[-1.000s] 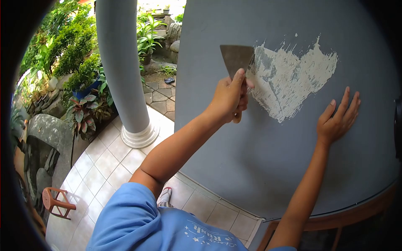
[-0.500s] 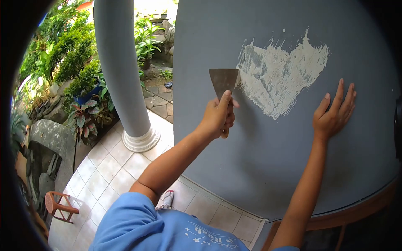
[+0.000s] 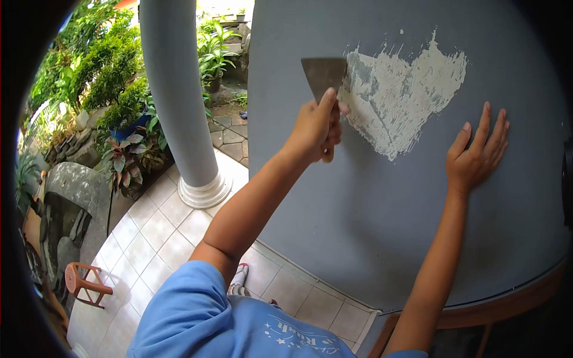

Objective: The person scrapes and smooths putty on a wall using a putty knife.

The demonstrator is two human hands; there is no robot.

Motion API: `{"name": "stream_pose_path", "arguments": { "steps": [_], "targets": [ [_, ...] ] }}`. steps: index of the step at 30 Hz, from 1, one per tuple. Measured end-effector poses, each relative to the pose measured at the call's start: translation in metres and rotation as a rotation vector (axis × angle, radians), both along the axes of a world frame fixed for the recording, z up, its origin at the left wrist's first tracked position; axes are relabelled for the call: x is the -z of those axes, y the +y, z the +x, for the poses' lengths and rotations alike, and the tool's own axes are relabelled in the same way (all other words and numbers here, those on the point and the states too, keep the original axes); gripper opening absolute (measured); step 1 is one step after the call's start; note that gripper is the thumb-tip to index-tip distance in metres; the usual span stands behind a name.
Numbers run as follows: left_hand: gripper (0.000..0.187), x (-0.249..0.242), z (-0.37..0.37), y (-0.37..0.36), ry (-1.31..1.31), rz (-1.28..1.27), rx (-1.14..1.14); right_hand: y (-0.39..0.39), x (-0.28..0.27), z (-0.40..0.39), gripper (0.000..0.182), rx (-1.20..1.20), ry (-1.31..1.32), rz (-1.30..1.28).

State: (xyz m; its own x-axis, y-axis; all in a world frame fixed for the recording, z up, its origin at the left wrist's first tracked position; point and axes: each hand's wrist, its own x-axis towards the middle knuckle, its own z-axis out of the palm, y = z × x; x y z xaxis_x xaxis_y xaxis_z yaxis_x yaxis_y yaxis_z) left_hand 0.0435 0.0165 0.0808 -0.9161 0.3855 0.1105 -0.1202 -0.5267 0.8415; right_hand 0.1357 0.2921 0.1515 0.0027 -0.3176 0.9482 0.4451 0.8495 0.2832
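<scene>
My left hand (image 3: 316, 126) is closed around the handle of a putty knife (image 3: 325, 77), its wide metal blade pointing up. The blade is beside the left edge of a rough white filler patch (image 3: 406, 95) on the grey wall (image 3: 286, 221). Whether the blade touches the wall cannot be made out. To the right of and below the patch, my right hand (image 3: 476, 154) rests against the wall with its fingers stretched out, holding nothing.
A round grey pillar (image 3: 173, 89) stands to the left on pale floor tiles (image 3: 143, 253). A brown plastic stool (image 3: 88, 284) sits at lower left, near rocks and garden plants (image 3: 107, 83). Brown wooden framing (image 3: 477, 313) runs along the lower right.
My left hand has moved upward with the putty knife, beside the upper left edge of the patch. My right hand stays against the wall. The view has shifted slightly.
</scene>
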Motion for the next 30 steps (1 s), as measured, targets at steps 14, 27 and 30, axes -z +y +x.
{"name": "stream_pose_path", "arguments": {
  "steps": [14,27,30],
  "targets": [
    [0.042,0.018,0.007,0.009,0.033,0.043,-0.058,-0.001,-0.001,0.003,0.046,-0.012,-0.007,-0.011],
    [0.041,-0.024,0.009,0.004,0.024,-0.011,-0.076,-0.001,0.002,0.003,0.048,0.003,-0.009,-0.042],
    [0.043,0.019,0.003,0.008,0.058,-0.026,-0.089,0.0,0.001,0.004,0.048,0.007,-0.011,-0.044]
  ]
}}
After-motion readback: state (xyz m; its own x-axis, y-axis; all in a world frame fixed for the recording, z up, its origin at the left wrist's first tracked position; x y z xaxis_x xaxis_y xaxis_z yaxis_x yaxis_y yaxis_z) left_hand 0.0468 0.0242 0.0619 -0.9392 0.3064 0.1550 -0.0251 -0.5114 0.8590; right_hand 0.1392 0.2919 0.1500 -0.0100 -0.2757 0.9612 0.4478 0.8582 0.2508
